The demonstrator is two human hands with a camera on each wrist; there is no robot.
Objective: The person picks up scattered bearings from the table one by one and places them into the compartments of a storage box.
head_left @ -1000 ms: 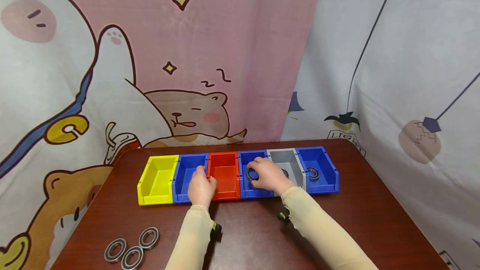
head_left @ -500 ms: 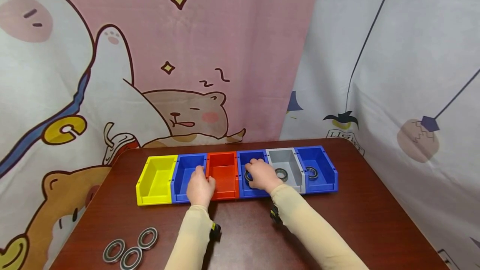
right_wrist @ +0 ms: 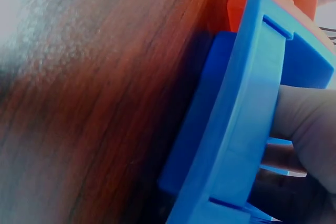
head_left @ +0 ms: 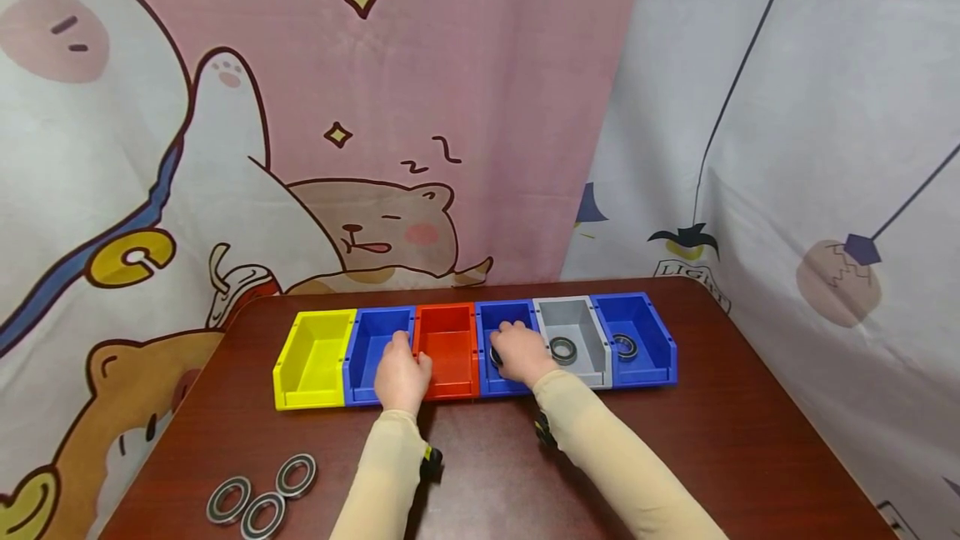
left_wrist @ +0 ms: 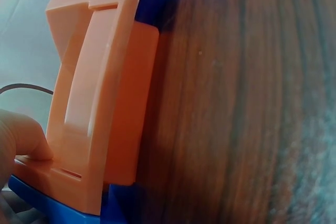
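Bearing [head_left: 495, 356] in right hand [head_left: 522, 352] — middle blue bin [head_left: 504, 386]

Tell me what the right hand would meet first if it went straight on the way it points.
The right hand would probably meet the wall of its blue bin on the side of the red bin, led by the bearing it holds. Depth is unclear, so it might touch the bottom sooner.

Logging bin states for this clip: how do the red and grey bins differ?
The grey bin holds a bearing; none shows in the red bin. The thumb of the left hand touches the red bin; that hand is away from the grey bin. Both are open-topped and sit between blue bins.
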